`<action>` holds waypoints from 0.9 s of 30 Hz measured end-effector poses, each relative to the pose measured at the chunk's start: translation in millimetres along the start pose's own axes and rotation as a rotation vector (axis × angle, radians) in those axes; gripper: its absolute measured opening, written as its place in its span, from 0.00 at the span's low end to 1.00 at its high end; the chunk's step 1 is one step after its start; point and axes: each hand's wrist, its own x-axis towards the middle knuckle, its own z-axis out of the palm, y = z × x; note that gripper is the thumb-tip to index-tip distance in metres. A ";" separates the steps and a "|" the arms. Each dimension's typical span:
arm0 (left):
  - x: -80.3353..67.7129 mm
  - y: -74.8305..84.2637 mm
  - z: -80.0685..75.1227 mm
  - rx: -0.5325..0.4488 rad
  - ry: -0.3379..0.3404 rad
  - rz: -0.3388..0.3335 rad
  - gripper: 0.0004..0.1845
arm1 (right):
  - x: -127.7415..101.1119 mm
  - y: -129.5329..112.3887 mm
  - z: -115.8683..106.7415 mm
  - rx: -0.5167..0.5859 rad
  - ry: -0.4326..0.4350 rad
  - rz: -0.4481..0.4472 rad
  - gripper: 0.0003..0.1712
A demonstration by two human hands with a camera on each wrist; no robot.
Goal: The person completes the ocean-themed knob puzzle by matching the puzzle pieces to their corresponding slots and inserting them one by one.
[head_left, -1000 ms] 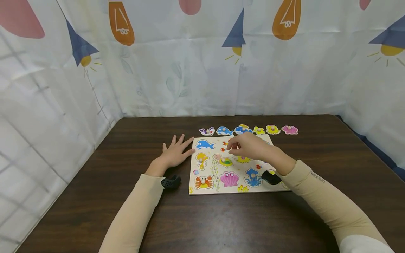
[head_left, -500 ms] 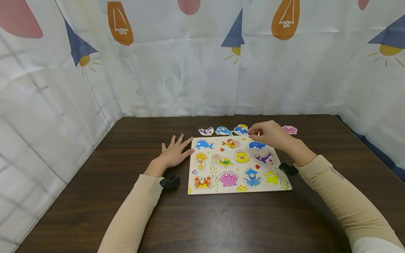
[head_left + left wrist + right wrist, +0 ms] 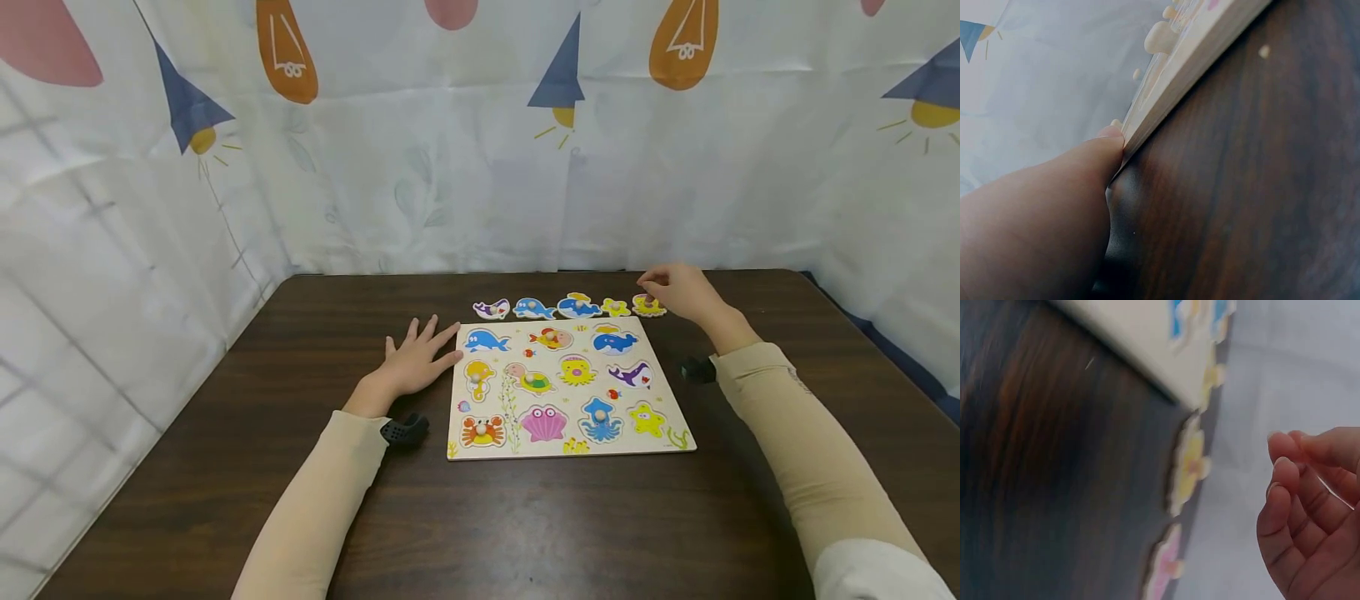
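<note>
Head view: lay on a dark wooden table, a wooden sea-animal peg puzzle board, with a blue whale, orange fish, seahorse, turtle, octopus, crab, pink shell, squid and starfish seated in its recesses. Stood in a row just beyond the board's far edge, loose pieces: a purple-and-white whale, a blue dolphin, a blue-and-yellow fish, a small yellow piece and a yellow piece with a knob. Rested flat on the table, the left hand, fingers spread and straight, fingertips against the board's left edge, holding nothing. Reached over the right end of the row, the right hand, fingers curled down over the yellow piece with a knob, fingertips at or just above its knob; could not tell whether pinched or merely close. Hung behind and to both sides, a white curtain printed with light bulbs and blue cones.

Left wrist view: pressed against the pale side edge of the puzzle board, a fingertip of the left hand, with the hand lying straight on the dark wood. Showed above the board's face, blurred pale knobs.

Right wrist view: hung in the air above the tabletop, the right hand, fingers loosely curled with a narrow gap and nothing between them. Lay below on the wood, blurred, the yellow piece with a knob, beside a pink piece, apart from the fingers in this view. Showed at the top, a corner of the puzzle board.
</note>
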 end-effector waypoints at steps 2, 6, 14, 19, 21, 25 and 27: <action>0.8 -0.1 0.2 0.004 -0.001 -0.003 0.38 | 5.0 6.9 1.0 0.007 -0.008 0.025 0.20; 0.6 0.1 -0.1 0.004 0.004 -0.010 0.37 | 12.3 14.2 3.2 0.008 -0.029 0.076 0.19; -0.3 0.4 2.9 0.000 0.001 -0.010 0.37 | 20.8 22.8 6.1 -0.012 -0.072 0.141 0.18; -0.5 -0.4 2.9 -0.007 0.000 -0.007 0.37 | 23.2 28.8 4.8 -0.040 -0.113 0.153 0.20; -0.2 -0.5 2.3 -0.011 -0.005 -0.007 0.38 | 24.1 31.3 4.4 -0.043 -0.127 0.160 0.20; 0.7 -0.5 1.3 -0.015 -0.010 -0.003 0.37 | 26.0 33.8 4.4 -0.038 -0.129 0.170 0.20; 1.1 -0.7 0.7 -0.015 -0.007 -0.004 0.37 | 27.1 33.2 4.8 -0.033 -0.120 0.174 0.19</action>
